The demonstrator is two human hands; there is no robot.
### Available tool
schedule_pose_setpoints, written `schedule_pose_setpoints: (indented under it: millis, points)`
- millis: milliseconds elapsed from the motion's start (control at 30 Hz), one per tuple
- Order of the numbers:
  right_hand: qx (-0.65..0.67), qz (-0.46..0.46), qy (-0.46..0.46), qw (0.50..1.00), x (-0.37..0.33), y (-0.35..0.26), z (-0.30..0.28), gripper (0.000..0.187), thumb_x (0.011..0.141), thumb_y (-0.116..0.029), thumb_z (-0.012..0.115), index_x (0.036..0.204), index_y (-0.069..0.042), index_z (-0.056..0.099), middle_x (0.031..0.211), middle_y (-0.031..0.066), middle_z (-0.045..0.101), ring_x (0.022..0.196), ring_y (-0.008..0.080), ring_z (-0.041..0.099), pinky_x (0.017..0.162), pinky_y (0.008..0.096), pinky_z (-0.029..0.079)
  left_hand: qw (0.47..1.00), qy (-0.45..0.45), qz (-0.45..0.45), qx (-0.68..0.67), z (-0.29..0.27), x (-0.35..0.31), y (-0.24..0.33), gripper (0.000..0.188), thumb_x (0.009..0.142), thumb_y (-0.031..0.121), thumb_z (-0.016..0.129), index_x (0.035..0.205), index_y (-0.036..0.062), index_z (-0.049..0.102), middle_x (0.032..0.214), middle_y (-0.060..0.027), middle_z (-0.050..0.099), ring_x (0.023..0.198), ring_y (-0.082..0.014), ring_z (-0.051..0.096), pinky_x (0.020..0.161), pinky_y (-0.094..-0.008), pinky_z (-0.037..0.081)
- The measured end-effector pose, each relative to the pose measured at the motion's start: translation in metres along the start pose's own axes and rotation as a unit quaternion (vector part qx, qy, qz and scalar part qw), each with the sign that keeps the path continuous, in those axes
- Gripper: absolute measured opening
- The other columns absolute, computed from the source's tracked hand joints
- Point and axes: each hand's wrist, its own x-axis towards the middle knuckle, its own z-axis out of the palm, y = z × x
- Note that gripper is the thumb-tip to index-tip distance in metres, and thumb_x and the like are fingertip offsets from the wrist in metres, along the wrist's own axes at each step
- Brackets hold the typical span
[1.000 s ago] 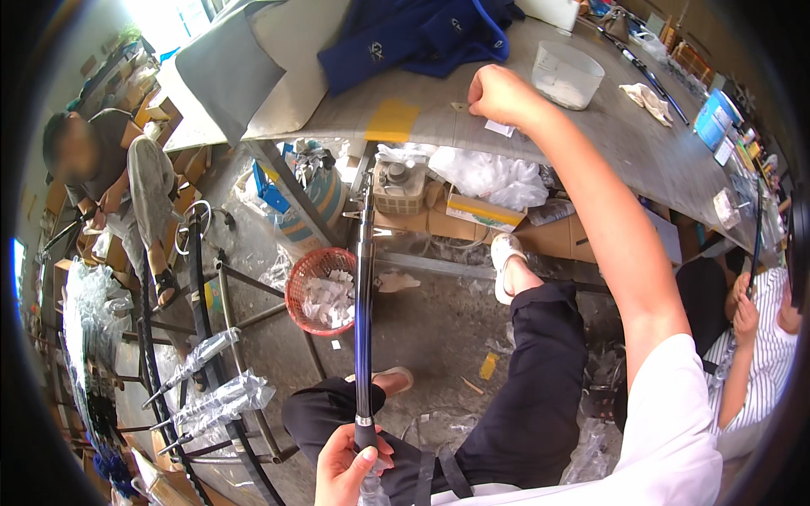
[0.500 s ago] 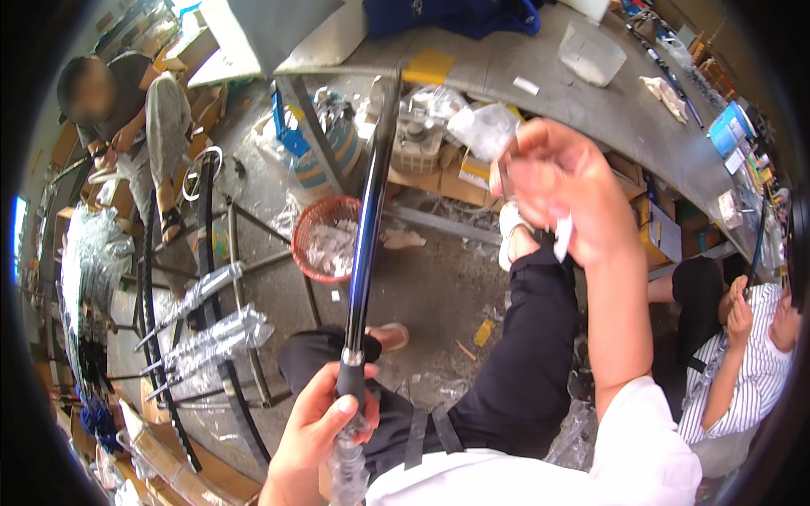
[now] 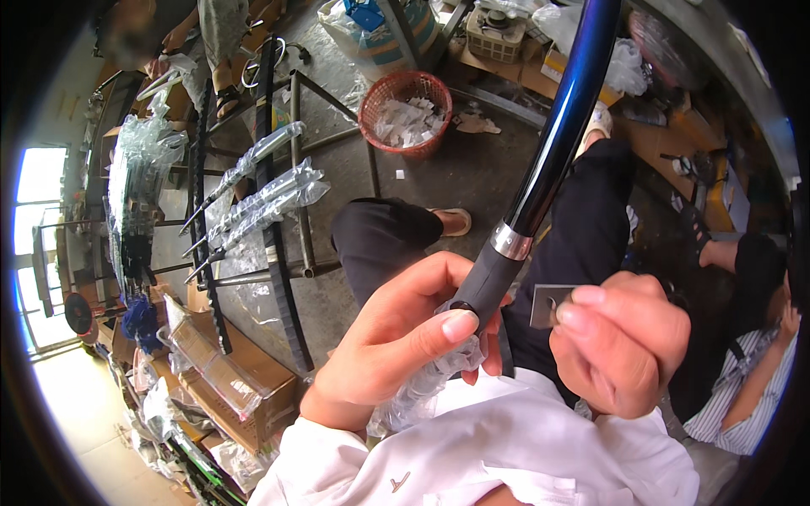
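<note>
My left hand [image 3: 396, 337] is wrapped round the dark grey grip of a fishing rod [image 3: 564, 126], its thumb lying along the butt. From the grip the glossy blue-black tube rises toward the upper right, past a silver ring [image 3: 511, 242]. Crumpled clear plastic wrap [image 3: 413, 401] hangs below the grip at my left palm. Just right of the grip, my right hand [image 3: 629, 341] pinches a small flat rectangular piece [image 3: 547, 305] between thumb and forefinger. That piece is greyish and see-through-looking, with a curved dark mark; it stands apart from the rod.
A red plastic basket [image 3: 405, 114] of white scraps stands on the floor ahead. Plastic-wrapped rods [image 3: 270, 202] lie across a metal rack with black padded bars [image 3: 274, 244] at left. Cardboard boxes [image 3: 236, 388] sit lower left. Co-workers are at far left and right, one in a striped shirt [image 3: 751, 379].
My right hand has come down and in beside the rod's grip, the small piece now plainly visible. The rod is closer and tilts further right. My view has turned down and left.
</note>
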Motion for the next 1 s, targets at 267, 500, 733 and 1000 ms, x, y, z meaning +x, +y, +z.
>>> schedule_pose_setpoints:
  millis: [267, 500, 733, 1000]
  points:
    - [-0.096, -0.047, 0.033, 0.994, -0.018, -0.019, 0.011, 0.029, 0.067, 0.007, 0.066, 0.093, 0.001, 0.056, 0.090, 0.0117, 0.049, 0.055, 0.0124, 0.042, 0.041, 0.0217, 0.029, 0.999, -0.009, -0.021, -0.037, 0.009, -0.017, -0.005, 0.030, 0.083, 0.013, 0.061, 0.104, -0.0027, 0.047, 0.086, -0.0083, 0.056, 0.077, -0.0139, 0.057, 0.070, -0.0258, 0.044]
    - [-0.105, -0.042, 0.031, 0.993, -0.020, -0.026, 0.005, 0.031, 0.067, 0.009, 0.065, 0.094, 0.000, 0.055, 0.091, 0.0109, 0.048, 0.057, 0.0132, 0.042, 0.042, 0.0221, 0.030, 1.000, -0.010, -0.009, -0.027, 0.015, -0.022, -0.010, 0.031, 0.082, 0.013, 0.061, 0.104, -0.0035, 0.047, 0.086, -0.0090, 0.056, 0.076, -0.0138, 0.056, 0.069, -0.0252, 0.044]
    - [-0.119, -0.030, 0.009, 0.992, -0.018, -0.033, -0.001, 0.037, 0.063, 0.010, 0.067, 0.097, 0.001, 0.054, 0.093, 0.0108, 0.047, 0.058, 0.0134, 0.042, 0.042, 0.0217, 0.031, 0.997, -0.044, -0.032, -0.052, 0.015, -0.027, -0.010, 0.037, 0.085, 0.021, 0.057, 0.107, -0.0074, 0.048, 0.085, -0.0127, 0.058, 0.077, -0.0179, 0.058, 0.067, -0.0267, 0.045]
    - [-0.133, -0.014, -0.011, 0.991, -0.021, -0.039, -0.004, 0.039, 0.061, 0.010, 0.067, 0.096, 0.000, 0.053, 0.094, 0.0105, 0.045, 0.058, 0.0129, 0.041, 0.042, 0.0214, 0.031, 0.997, -0.045, -0.035, -0.061, 0.015, -0.026, -0.015, 0.043, 0.086, 0.026, 0.055, 0.110, -0.0097, 0.048, 0.086, -0.0143, 0.059, 0.077, -0.0186, 0.059, 0.063, -0.0256, 0.046]
